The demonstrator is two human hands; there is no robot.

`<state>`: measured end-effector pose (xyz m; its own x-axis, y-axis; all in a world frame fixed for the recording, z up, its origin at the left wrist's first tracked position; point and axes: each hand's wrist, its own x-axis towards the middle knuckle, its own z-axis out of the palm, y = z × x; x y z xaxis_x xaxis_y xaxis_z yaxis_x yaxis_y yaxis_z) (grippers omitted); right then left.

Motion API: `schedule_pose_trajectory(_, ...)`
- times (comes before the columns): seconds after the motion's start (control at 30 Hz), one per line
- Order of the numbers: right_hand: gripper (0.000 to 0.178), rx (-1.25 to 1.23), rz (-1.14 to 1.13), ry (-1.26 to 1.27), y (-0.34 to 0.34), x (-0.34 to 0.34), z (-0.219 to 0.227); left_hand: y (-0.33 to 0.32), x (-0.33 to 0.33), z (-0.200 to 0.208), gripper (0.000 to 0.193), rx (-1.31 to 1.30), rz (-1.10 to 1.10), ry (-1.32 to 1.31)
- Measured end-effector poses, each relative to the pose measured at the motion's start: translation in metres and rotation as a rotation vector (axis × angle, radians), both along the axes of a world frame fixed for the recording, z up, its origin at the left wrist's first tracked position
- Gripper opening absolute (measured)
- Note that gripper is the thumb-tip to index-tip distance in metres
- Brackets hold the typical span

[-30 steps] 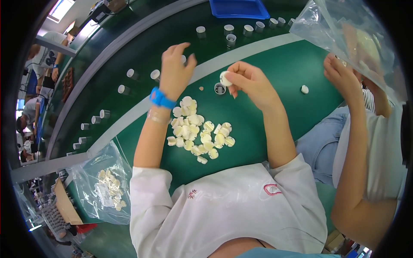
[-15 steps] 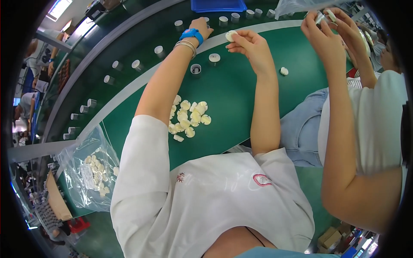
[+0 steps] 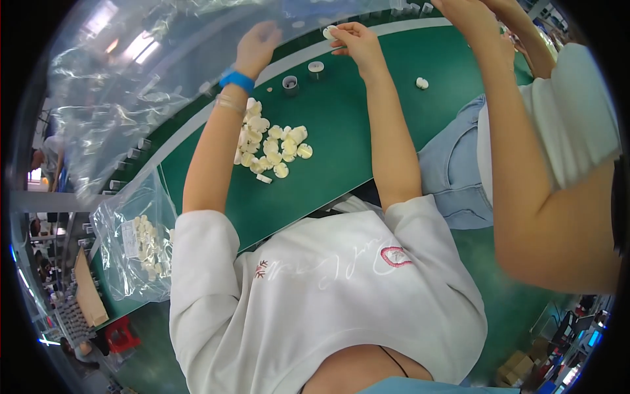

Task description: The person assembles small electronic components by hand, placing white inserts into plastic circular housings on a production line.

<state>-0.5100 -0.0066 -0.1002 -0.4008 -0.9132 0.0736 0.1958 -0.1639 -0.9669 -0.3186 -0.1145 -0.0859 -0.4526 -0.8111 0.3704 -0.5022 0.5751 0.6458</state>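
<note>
My right hand point(image 3: 359, 47) pinches a small round white cap point(image 3: 329, 32) between thumb and fingertips, above the far edge of the green table. My left hand point(image 3: 258, 50), with a blue wristband, is raised near the pale strip at the far left; its fingers are blurred behind a large clear plastic sheet point(image 3: 125, 85). Between my forearms stand a grey cup point(image 3: 290, 85) with a dark inside and another cup with a white top point(image 3: 315, 67). A loose pile of cream round caps point(image 3: 281, 150) lies beside my left forearm, which hides part of it.
A clear bag of cream pieces point(image 3: 146, 246) sits at the table's left end. Several small grey cups point(image 3: 134, 153) line the belt beyond the pale strip. Two white pieces point(image 3: 421, 83) lie to the right, near a co-worker's arm point(image 3: 505, 131).
My left hand has moved back and left from the belt. A clear plastic sheet now spreads across the upper left. More cream caps show in the pile. My right hand still holds the cap.
</note>
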Motion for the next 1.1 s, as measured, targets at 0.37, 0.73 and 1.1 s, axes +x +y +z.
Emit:
schedule_pose_trajectory(0.37, 0.022, 0.102, 0.165, 0.03, 0.034, 0.039, 0.03, 0.085, 0.062, 0.029, 0.03, 0.52, -0.164, 0.395)
schedule_pose_trajectory(0.73, 0.013, 0.127, 0.267, -0.201, 0.057, 0.082, 0.061, 0.115, 0.058, 0.038, 0.043, 0.491, -0.187, 0.385)
schedule_pose_trajectory(1.1, 0.013, 0.108, 0.106, 0.24, 0.048, 0.11, 0.035, 0.109, 0.066, 0.022, 0.04, 0.302, -0.117, 0.351)
